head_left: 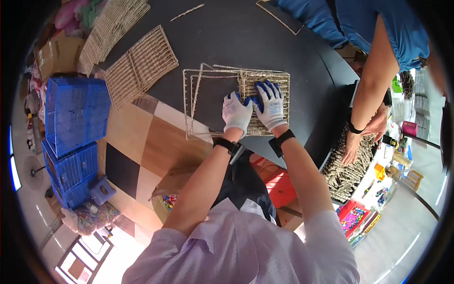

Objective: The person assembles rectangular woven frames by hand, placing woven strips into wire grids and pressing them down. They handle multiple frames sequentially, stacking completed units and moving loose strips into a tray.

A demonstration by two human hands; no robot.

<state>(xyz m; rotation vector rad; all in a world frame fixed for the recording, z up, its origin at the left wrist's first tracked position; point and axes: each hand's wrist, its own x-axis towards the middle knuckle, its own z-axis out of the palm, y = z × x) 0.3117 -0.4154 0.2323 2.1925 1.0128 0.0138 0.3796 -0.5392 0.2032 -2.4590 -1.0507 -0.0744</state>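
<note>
Both my hands wear white gloves with blue fingers and rest at a rectangular wire frame half filled with beige twisted strands. My left hand is at the middle bar, its fingers curled and closed around the frame's inner edge. My right hand lies flat on the woven half, with its fingers stretched out and spread. The two thumbs meet near the middle bar. The left half of the frame shows bare wire, and a second wire outline appears to lie under it, slightly askew.
Finished woven panels lie at the table's left edge. A loose strand and a thin wire piece lie farther back. At right, another person's hands reach into a tray of twisted strands. Blue crates stand left.
</note>
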